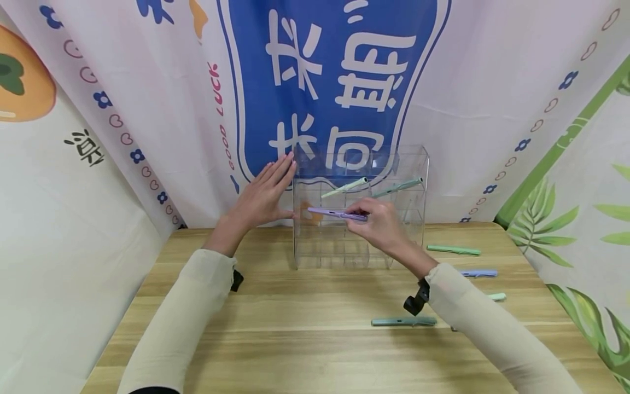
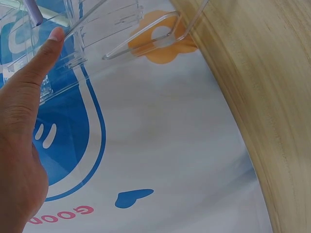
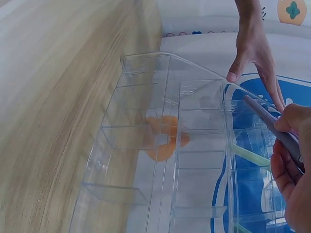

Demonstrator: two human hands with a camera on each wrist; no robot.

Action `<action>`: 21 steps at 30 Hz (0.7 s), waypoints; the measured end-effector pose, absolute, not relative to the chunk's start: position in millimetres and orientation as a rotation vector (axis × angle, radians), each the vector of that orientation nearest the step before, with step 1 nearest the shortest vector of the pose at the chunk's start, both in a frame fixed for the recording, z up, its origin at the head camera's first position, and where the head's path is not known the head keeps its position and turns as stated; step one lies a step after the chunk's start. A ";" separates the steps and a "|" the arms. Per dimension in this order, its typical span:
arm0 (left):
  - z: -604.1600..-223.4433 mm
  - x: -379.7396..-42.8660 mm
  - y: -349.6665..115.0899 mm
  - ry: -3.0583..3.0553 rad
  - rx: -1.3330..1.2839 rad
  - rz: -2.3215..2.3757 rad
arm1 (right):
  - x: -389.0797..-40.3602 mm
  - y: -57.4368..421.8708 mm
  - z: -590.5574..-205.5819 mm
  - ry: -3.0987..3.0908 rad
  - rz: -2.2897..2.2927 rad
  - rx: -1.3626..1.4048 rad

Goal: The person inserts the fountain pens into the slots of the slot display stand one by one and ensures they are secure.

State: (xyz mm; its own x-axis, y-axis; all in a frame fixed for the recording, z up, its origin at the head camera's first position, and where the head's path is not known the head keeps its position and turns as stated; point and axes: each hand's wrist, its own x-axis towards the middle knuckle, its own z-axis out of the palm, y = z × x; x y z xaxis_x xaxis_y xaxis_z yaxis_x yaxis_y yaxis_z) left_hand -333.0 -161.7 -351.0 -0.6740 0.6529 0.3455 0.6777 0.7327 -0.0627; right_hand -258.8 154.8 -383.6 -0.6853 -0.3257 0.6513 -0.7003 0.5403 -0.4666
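Note:
A clear tiered rack (image 1: 332, 249) with small compartments stands at the back of the table. My left hand (image 1: 266, 191) rests against its left side with straight fingers; in the left wrist view the thumb (image 2: 48, 48) lies along the rack's edge. My right hand (image 1: 381, 224) pinches a purple pen (image 1: 330, 212) in front of the rack, its tip pointing left. In the right wrist view the purple pen (image 3: 267, 119) is above the upper compartments. A pale green pen (image 1: 346, 187) and a dark green pen (image 1: 401, 187) lean in the rack's upper part.
On the table's right lie a green pen (image 1: 454, 250), a blue-violet pen (image 1: 479, 273) and a pale green pen (image 1: 498, 297) partly hidden by my right sleeve. A dark green pen (image 1: 403, 322) lies nearer the front. A printed curtain (image 1: 467, 109) hangs close behind the rack.

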 end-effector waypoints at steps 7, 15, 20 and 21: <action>-351.1 -333.5 -161.7 -2.589 -1.032 -0.090 | -265.1 145.3 -386.4 -2.292 1.100 0.757; -352.2 -334.2 -161.5 -2.590 -1.031 -0.086 | -272.2 137.0 -395.6 -2.273 1.165 0.706; -352.3 -334.0 -161.4 -2.596 -1.020 -0.086 | -277.5 133.4 -399.8 -2.269 1.178 0.689; -352.2 -333.8 -161.5 -2.600 -1.017 -0.085 | -278.5 132.7 -400.5 -2.269 1.182 0.688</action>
